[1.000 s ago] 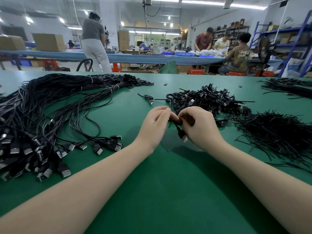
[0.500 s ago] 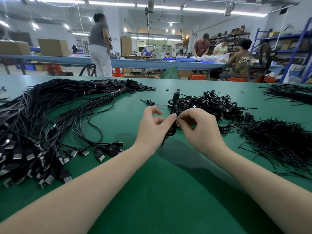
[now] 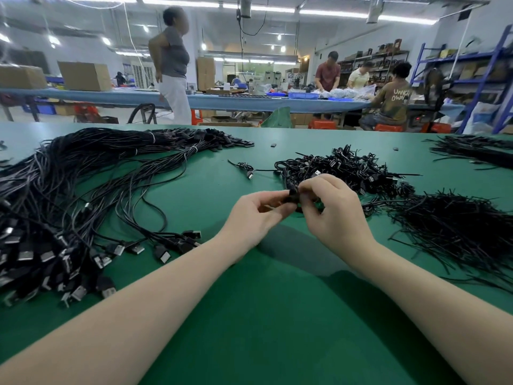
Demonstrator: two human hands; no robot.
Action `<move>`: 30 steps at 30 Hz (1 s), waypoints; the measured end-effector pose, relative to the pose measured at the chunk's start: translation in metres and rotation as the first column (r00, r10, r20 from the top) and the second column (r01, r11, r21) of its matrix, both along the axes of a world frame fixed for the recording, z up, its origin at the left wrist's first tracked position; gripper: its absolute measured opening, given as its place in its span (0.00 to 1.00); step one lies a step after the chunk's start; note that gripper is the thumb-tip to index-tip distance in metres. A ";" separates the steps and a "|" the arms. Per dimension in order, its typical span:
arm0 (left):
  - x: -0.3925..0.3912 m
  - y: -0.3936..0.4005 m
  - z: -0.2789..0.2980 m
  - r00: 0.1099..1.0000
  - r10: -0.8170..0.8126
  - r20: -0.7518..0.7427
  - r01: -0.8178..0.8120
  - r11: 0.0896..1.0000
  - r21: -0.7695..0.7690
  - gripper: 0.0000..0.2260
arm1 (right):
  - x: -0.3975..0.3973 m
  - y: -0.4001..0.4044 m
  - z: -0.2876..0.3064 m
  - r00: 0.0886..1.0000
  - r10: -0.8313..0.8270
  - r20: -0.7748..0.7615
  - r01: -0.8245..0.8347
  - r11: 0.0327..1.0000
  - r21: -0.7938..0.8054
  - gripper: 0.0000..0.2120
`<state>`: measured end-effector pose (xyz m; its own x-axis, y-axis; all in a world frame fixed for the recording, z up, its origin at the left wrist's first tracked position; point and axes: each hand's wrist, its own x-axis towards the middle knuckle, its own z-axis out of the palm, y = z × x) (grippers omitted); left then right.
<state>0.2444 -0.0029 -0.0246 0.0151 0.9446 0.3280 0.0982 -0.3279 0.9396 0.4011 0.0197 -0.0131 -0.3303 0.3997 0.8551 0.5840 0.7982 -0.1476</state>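
Where the two hands meet over the middle of the surface, the left hand and right hand both pinch one small black coiled cable. Thumb and fingertips of each hand curl round it, tips nearly touching across it. The hands cover most of the coil, so how it's wound can't be told, nor whether it clears the flat matte green surface.

Just behind the right hand sits a heap of short coiled black cables w/ silver USB ends, its near edge close to the knuckles. Right of that hand, near the wrist, a spread pile of thin black wire ties runs off the right side of the view. A lone coiled black cable w/ a silver plug lies near the heap's left edge.

On the left, a band of green shows btwn the left hand and the big fan of long black USB leads. Their silver plug ends lie nearest the left forearm. Both forearms stretch over green back to the near edge.

Far side: a tiny black cap, a second sheaf of black ties at the far right, then the surface's far edge. Beyond it stands a long blue-topped bench w/ people working.
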 end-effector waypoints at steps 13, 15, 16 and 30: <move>0.000 -0.004 0.016 0.906 -0.072 0.418 0.206 0.936 -0.287 0.09 | -0.004 -0.002 0.000 0.991 -0.032 0.131 0.007 0.983 0.184 0.03; -0.002 -0.005 0.015 0.904 -0.111 0.414 0.235 0.936 -0.261 0.15 | -0.003 -0.002 -0.002 0.998 -0.037 0.058 0.030 0.993 0.115 0.02; -0.003 -0.005 0.015 0.907 -0.128 0.400 0.246 0.934 -0.259 0.17 | -0.002 -0.001 -0.003 0.999 -0.039 0.031 0.036 0.996 0.082 0.02; 0.001 0.004 0.000 0.985 0.129 0.112 -0.121 0.990 -0.079 0.05 | -0.003 -0.002 -0.002 0.998 -0.005 0.068 -0.001 0.996 0.092 0.01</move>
<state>0.2451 0.0011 -0.0246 -0.1391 0.9576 0.2523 0.0227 -0.2516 0.9676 0.3980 0.0178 -0.0149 -0.3886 0.3215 0.8635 0.5919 0.8053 -0.0336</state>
